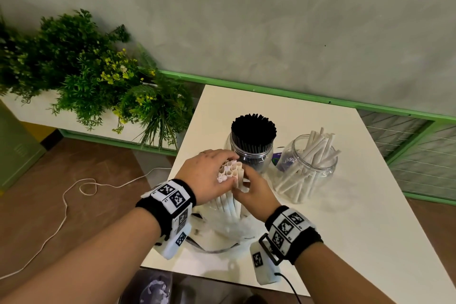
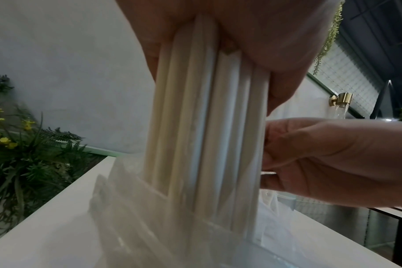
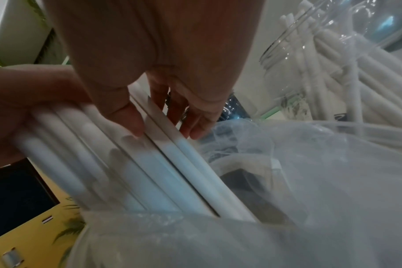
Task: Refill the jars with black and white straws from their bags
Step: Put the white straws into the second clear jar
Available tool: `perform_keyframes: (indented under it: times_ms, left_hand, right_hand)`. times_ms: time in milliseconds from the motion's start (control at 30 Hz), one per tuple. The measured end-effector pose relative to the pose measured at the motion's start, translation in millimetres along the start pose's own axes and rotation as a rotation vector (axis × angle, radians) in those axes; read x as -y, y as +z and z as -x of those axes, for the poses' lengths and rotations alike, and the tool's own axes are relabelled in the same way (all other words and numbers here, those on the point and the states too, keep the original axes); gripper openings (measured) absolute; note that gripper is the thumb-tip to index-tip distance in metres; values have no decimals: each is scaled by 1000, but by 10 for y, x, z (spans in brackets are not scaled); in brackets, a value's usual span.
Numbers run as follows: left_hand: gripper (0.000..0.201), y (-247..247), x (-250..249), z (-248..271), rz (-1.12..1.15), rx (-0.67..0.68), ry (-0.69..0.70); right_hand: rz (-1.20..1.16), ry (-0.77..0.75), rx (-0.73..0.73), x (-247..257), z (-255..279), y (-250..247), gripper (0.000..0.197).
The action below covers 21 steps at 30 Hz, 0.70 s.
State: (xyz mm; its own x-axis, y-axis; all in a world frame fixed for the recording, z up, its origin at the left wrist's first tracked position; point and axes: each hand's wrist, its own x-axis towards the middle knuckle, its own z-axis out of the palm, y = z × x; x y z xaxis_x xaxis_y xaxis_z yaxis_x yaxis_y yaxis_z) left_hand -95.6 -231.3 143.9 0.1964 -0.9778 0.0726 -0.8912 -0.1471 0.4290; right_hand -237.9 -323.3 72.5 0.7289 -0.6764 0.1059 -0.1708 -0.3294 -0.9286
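A bundle of white straws stands upright out of a clear plastic bag on the white table. My left hand grips the bundle's top from the left. My right hand pinches a few straws at its right side. In the left wrist view the straws run down into the bag. In the right wrist view the thumb lies on the straws. Behind stand a jar packed with black straws and a jar part filled with white straws.
A planter of green plants sits left of the table. A green rail runs along the wall behind. A white cord lies on the brown floor. A bin with crumpled paper shows below the table's near edge.
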Motion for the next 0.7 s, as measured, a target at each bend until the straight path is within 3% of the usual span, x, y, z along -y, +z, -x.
perform_keyframes:
  times_ms: [367, 600, 700]
  left_hand:
    - [39, 67, 48, -10, -5, -25, -6]
    - [50, 80, 56, -26, -18, 1, 16]
    - [53, 74, 40, -33, 0, -1, 20]
  right_hand:
    - [-52, -41, -58, 5, -67, -36, 35]
    - [-132, 86, 33, -31, -128, -40, 54]
    - [-141, 85, 87, -8, -142, -18, 48]
